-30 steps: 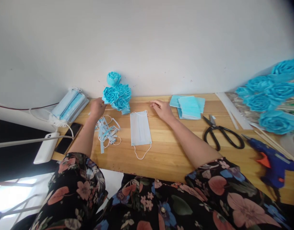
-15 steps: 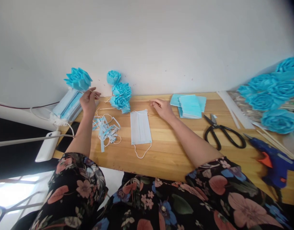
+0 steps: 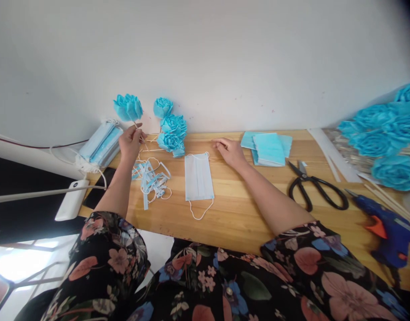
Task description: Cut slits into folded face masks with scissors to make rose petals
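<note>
My left hand (image 3: 130,143) pinches the thin stick stem of a blue artificial flower (image 3: 128,107), whose bloom stands upright above the fingers. Several more blue flowers (image 3: 173,126) lie just to its right against the wall. Below that hand is a tangle of cut mask strips and ear loops (image 3: 153,180). My right hand (image 3: 229,152) rests on the wooden table (image 3: 225,214), fingers curled together; whether anything is in them is hidden. Between my hands lies a flat white face mask (image 3: 199,177). Right of my right hand are folded blue sheets (image 3: 269,149).
Black-handled scissors (image 3: 304,178) and a blue hot glue gun (image 3: 382,223) lie at the right. Beyond them is a bunch of blue flowers (image 3: 399,171). A stack of masks (image 3: 99,145), a dark phone (image 3: 99,189), a white device (image 3: 71,200) and a cable sit at the left.
My left hand has moved right with the flower, and the bloom has turned more upright beside the other flowers. My right hand stays in the same place on the table.
</note>
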Tool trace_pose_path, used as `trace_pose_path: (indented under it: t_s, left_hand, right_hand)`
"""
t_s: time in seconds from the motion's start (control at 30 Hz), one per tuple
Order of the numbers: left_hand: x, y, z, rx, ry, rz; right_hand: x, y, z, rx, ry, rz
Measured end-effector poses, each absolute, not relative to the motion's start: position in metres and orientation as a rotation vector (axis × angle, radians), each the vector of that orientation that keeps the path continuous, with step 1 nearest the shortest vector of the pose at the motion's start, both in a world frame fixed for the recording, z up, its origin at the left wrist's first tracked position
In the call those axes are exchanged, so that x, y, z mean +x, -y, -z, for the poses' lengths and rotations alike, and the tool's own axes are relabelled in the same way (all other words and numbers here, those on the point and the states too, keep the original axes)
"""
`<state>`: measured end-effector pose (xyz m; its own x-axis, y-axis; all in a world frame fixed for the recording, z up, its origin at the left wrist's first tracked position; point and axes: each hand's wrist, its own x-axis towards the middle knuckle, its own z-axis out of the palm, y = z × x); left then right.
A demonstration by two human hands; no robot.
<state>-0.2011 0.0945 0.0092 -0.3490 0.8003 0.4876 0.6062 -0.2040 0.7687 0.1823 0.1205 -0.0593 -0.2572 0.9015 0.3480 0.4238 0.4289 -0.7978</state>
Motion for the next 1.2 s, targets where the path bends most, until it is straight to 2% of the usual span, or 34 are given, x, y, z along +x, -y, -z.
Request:
trace_pose_path:
  t_s: [0.7,1.2]
  left_hand:
    - [-0.211,-0.089,0.012,2.193,-2.056,-1.028]
    - [-0.207,-0.09,0.011,2.111,-2.09,-1.129]
  right_hand:
    - [0.182,-0.12,0.06,-1.13,1.846,-0.752]
    - [0.182,-0.12,0.06,-1.125,1.855,-0.745]
